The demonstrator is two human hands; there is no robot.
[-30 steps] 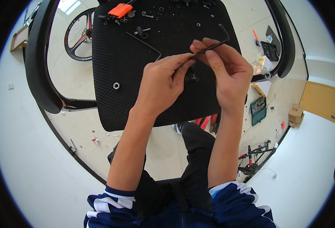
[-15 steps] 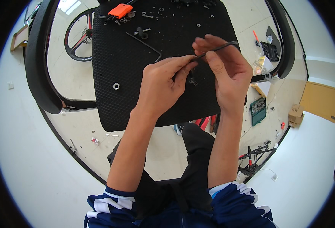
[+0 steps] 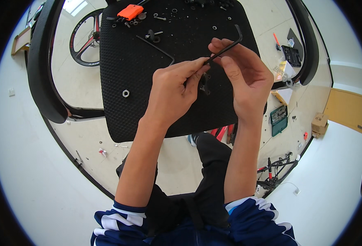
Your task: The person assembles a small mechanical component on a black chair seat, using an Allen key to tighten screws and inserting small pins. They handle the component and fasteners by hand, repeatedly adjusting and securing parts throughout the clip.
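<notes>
Over the black textured seat (image 3: pixel 136 119), my left hand (image 3: pixel 175 90) is closed in a pinch on a small dark metal part (image 3: pixel 205 85). Most of that part is hidden by my fingers, and its lower end shows beneath them. A black hex key (image 3: pixel 226 49) runs from the left fingertips up to the right, its bent short end on top. My right hand (image 3: pixel 248 76) curves around the key with thumb and fingers apart. The key lies against or close to those fingers, not clamped by the thumb. A second hex key (image 3: pixel 158 49) lies on the seat beyond my left hand.
On the seat are a silver nut (image 3: pixel 126 93), an orange item (image 3: pixel 130 12), a bolt (image 3: pixel 160 18) and several washers. Black armrests (image 3: pixel 45 61) flank it. A spoked wheel (image 3: pixel 76 45), a green case (image 3: pixel 279 121) and a bicycle frame (image 3: pixel 271 170) are on the floor.
The hex key has turned, so its bent end now points up rather than right. My right thumb has come away from the key. My left hand has shifted slightly left.
</notes>
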